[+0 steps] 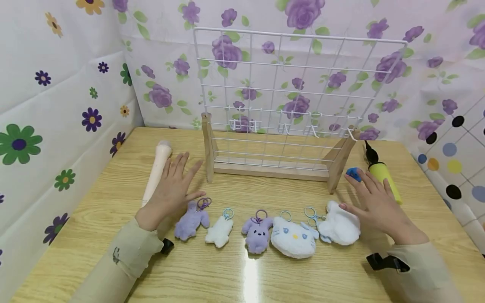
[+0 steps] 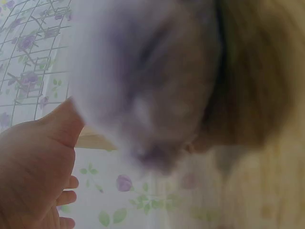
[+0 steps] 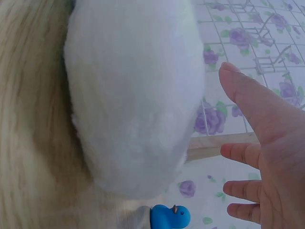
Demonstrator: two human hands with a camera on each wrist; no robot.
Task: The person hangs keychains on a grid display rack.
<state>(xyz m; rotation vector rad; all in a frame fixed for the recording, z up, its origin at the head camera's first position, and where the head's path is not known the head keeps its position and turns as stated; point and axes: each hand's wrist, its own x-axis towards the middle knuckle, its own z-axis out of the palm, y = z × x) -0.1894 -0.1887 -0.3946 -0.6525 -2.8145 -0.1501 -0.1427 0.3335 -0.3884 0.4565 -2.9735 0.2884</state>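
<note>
My left hand [image 1: 170,187] is spread with straight fingers between a pale pink microphone [image 1: 154,170] and a purple plush keychain [image 1: 190,223], holding nothing. That plush [image 2: 147,71] looms blurred in the left wrist view. Over on the right, my right hand [image 1: 379,206] also has its fingers extended, beside a white plush keychain [image 1: 341,227]; whether the thumb touches it I cannot tell. Between them lie a small white plush keychain [image 1: 219,232], a purple puppy-like keychain [image 1: 257,237] and a white cat-face keychain [image 1: 294,240]. A blue bird figure [image 3: 169,217] sits past the right fingertips.
A white wire grid rack [image 1: 280,88] on a wooden stand [image 1: 270,170] rises at the back, with several white hooks [image 1: 284,127] on its lower part. A yellow cylinder with a black end [image 1: 385,181] lies at right. Floral cloth [image 1: 163,63] hangs behind.
</note>
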